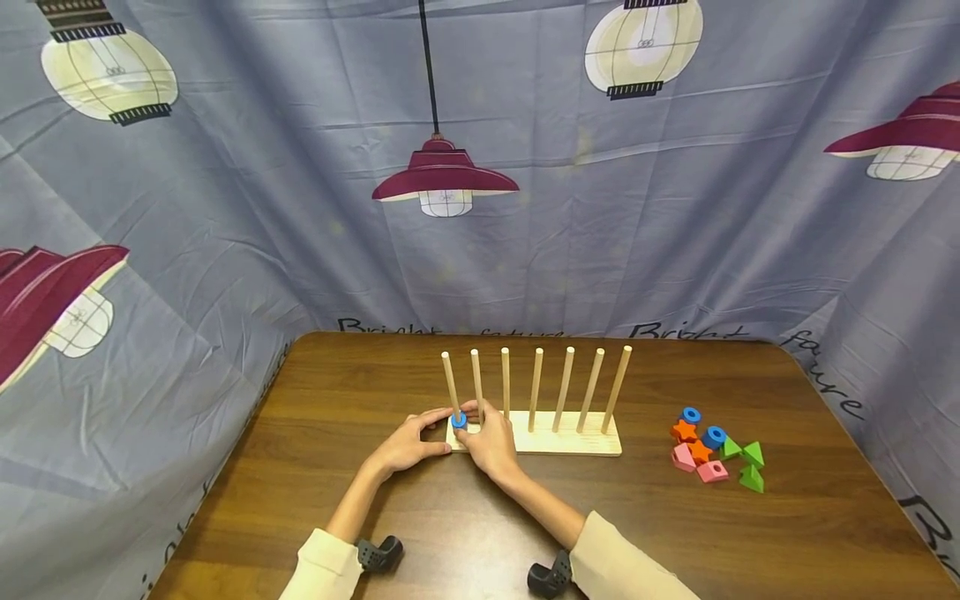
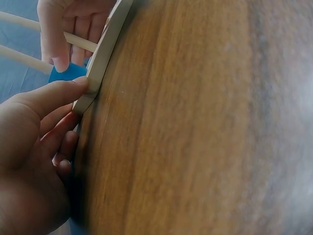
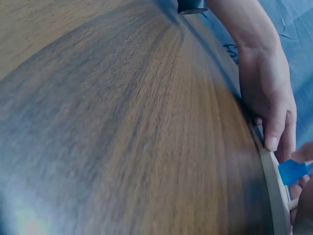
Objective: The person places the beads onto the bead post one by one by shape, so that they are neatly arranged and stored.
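A pale wooden board (image 1: 570,444) with a row of several upright pegs (image 1: 536,390) lies on the table. Around the leftmost peg sits a blue ring (image 1: 459,421), low down by the board. My right hand (image 1: 491,443) pinches this ring, its thumb on the near side and its fingers reaching behind the peg. With thumb and fingers, my left hand (image 1: 405,446) grips the left end of the board. In the left wrist view the left thumb (image 2: 63,93) presses the board's edge beside the blue ring (image 2: 68,73). The right hand partly hides the ring.
To the right on the brown table (image 1: 337,375) lie loose pieces: blue rings (image 1: 714,437), orange stars (image 1: 700,452), pink blocks (image 1: 712,472) and green triangles (image 1: 752,478). The other pegs rise tall beside the right hand. A grey-blue curtain (image 1: 525,275) hangs behind the table.
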Available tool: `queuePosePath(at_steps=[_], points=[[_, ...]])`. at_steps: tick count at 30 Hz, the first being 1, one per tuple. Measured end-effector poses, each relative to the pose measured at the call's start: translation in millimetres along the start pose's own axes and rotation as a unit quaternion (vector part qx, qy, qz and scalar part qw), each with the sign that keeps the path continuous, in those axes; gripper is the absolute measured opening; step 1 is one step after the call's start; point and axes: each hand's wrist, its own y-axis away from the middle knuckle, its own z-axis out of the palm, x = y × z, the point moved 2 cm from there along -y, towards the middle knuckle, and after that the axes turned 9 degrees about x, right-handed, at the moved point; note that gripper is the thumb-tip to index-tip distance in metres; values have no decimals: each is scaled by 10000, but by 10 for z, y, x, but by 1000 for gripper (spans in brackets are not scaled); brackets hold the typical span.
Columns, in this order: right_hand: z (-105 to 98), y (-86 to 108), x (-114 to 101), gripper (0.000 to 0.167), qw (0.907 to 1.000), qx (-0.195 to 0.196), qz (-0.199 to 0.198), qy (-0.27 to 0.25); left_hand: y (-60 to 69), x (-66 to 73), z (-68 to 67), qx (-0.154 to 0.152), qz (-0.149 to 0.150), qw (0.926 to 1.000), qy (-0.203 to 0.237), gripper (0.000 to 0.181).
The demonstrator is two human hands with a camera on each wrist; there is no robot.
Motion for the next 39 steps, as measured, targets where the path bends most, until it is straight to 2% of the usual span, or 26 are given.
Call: queuePosePath(at_steps=[7, 10, 12, 16, 21, 25, 31, 35, 39], points=[[-196, 125, -10, 70, 9977, -645, -130, 162, -11, -4, 1, -50, 192, 9998, -61, 62], [-350, 201, -11, 76, 9957, -906, -108, 166, -11, -10, 2, -58, 161, 9998, -72, 62], [-461, 244, 1, 73, 9942, -1062, -132, 96, -3, -13, 4, -56, 110, 9999, -44, 63], [-721, 288, 34, 51, 9917, -1258, -243, -72, 8, -9, 3, -59, 51, 10000, 4, 63], [-1124, 293, 109, 26, 9919, -1224, -350, -47, 6, -15, 6, -84, 3, 9999, 58, 63], [-1506, 281, 200, 21, 9955, -796, -518, -42, 5, -23, 9, -104, -49, 9999, 92, 63], [-2138, 286, 406, 22, 9973, 451, -573, 115, 7, -22, 6, -126, -36, 9999, 72, 63], [-2516, 328, 592, 22, 9894, 1267, -416, 573, 6, -26, 7, -98, -52, 9999, 57, 63], [-2815, 411, 722, 23, 9749, 1978, -58, 1016, 5, -18, 8, -111, -44, 9999, 44, 63]])
